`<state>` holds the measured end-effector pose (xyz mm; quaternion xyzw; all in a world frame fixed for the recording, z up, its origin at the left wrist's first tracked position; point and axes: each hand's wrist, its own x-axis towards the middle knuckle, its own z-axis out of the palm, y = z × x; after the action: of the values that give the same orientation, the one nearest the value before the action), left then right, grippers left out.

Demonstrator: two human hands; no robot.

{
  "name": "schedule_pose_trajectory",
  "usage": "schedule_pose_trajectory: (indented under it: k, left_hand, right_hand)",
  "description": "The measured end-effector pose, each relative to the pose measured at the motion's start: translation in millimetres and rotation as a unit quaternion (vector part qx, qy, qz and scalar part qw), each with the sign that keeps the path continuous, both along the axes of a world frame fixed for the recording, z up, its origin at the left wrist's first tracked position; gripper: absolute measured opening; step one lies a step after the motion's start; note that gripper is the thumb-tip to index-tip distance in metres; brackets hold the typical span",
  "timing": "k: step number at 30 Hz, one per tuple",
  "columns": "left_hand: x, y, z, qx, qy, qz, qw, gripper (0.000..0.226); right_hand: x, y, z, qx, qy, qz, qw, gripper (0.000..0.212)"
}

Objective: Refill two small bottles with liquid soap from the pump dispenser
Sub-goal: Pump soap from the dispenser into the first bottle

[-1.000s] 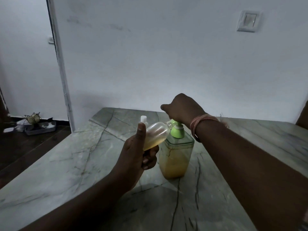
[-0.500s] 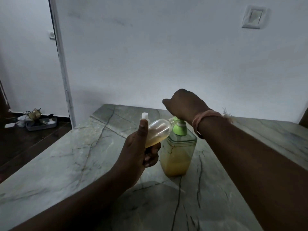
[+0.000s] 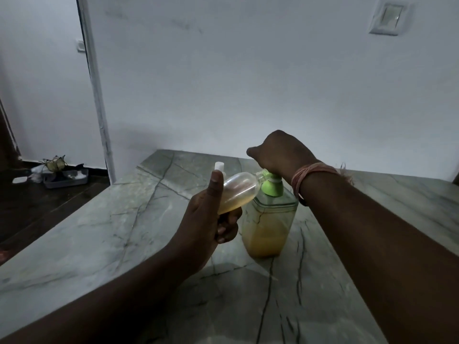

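A clear square pump dispenser (image 3: 269, 224), about half full of amber soap, stands on the marble table (image 3: 99, 232). My right hand (image 3: 280, 152) sits curled over its pump head, which is hidden; the green collar (image 3: 272, 188) and a bit of white stem show below it. My left hand (image 3: 208, 219) grips a small clear bottle (image 3: 239, 189), tilted almost flat with its mouth at the spout and some amber liquid inside, thumb raised. Behind that thumb the white cap of a second small bottle (image 3: 219, 167) shows; its body is hidden.
The table butts against a white wall with a switch plate (image 3: 388, 17) high on the right. To the left are a door frame (image 3: 96, 95) and a dark floor below, where a grey tray (image 3: 65, 177) of small items lies.
My right hand has risen slightly on the pump, and a white bit of stem now shows above the green collar. The left hand keeps the small bottle at the spout.
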<state>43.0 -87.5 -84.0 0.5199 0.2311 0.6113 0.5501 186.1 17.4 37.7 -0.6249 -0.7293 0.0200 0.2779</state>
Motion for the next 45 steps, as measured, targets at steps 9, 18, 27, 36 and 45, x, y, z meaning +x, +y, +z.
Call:
schedule_pose_trajectory:
  k: [9,18,27,36,45]
  left_hand:
    - [1.0,-3.0,2.5,-0.012,-0.01,0.002,1.0,0.077]
    - [2.3,-5.5,5.4,-0.009,-0.003,0.013,1.0,0.064]
    - [1.8,-5.2,4.1,-0.003,0.0,0.003,1.0,0.06]
    - [2.9,-8.4,6.5,-0.009,-0.005,0.0,1.0,0.058]
    - [1.5,-8.7,6.8,-0.006,0.003,0.005,1.0,0.052]
  right_hand:
    - [-3.1,-4.3,10.3,-0.006,-0.067,0.006,0.998,0.031]
    - [0.3,-4.1,3.3,-0.015,-0.023,0.006,1.0,0.033]
    - [0.3,-2.1,-0.7,-0.006,-0.005,-0.002,1.0,0.036]
    - [-1.6,-4.5,9.9,-0.021,-0.067,0.014,0.997,0.034]
    - [-0.7,-2.4,0.6,-0.015,-0.024,0.003,1.0,0.037]
